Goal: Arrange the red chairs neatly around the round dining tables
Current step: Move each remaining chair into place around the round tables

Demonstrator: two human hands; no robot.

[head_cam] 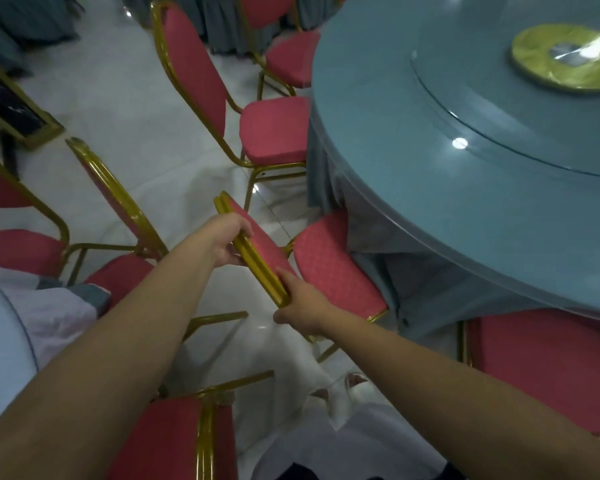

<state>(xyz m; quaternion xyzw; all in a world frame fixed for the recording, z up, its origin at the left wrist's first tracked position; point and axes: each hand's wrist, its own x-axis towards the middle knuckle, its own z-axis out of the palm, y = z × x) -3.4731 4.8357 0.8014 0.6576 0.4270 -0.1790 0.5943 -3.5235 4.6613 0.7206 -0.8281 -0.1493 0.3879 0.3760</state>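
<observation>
The held chair [329, 268] is sitting against the round table [499, 202] at its eight o'clock, another chair [274, 133] tucking in at ten o'clock.

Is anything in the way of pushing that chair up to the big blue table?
Nothing visible blocks it. Both hands, left hand and right hand, grip the chair by its backrest top, and its seat already meets the table cloth.

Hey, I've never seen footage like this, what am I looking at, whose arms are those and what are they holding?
This is one picture from a camera worn on a person's head, looking down. No machine: the two bare arms are the wearer's. The left hand and right hand both grip the gold-framed top edge of a red chair, whose seat faces the round table with its grey-blue cloth. On that table lies a glass turntable with a yellow-green disc. More red chairs stand around on the white floor.
</observation>
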